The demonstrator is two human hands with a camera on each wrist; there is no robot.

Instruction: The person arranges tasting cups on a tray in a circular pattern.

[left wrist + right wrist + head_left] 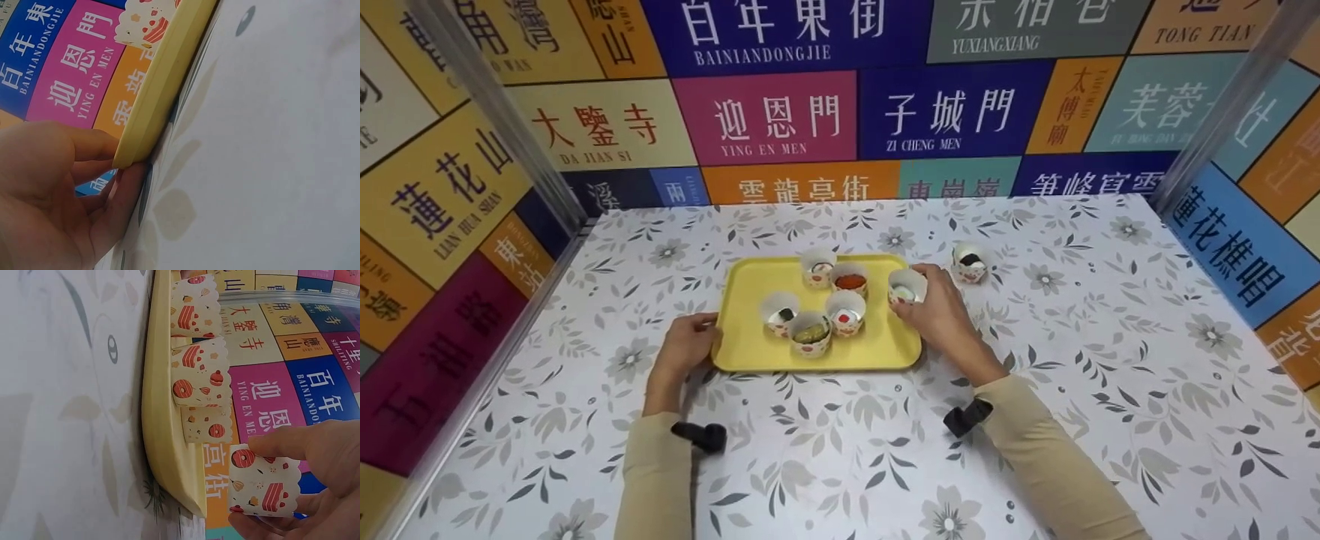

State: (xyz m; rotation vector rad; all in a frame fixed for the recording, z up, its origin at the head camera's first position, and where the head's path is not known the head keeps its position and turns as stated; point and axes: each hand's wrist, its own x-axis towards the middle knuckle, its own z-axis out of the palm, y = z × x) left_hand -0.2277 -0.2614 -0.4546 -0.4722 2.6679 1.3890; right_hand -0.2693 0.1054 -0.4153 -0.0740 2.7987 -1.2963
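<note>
Two grasping hands: left hand (686,345) on yellow tray (751,286), right hand (941,311) on paper cup (263,482), pale contents (904,294) indistinct.

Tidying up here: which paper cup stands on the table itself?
The rightmost cup, beyond the right hand; that hand holds another cup, five sit on the yellow tray.

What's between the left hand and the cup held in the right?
In the head view, the tray lies between them, with five cups standing on it.

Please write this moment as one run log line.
left hand: grips yellow tray; right hand: holds paper cup near tray's right edge; tray: five cups; table: another cup
</note>
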